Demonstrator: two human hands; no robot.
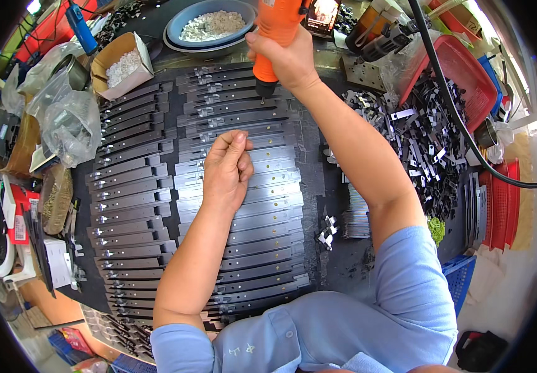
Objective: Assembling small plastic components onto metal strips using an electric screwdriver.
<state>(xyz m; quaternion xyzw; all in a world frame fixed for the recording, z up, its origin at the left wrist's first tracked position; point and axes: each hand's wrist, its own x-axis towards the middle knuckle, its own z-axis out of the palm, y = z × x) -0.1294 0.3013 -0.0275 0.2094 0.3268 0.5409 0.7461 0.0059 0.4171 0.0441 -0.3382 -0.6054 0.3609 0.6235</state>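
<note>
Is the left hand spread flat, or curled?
Curled: the left hand has fingers bent inward. Whether it pinches something, I cannot tell.

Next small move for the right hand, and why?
Probably settle the orange driver squarely on the dark strip below: the right hand grips it, its bit pointing down there; whether they touch, I can't tell.
</note>
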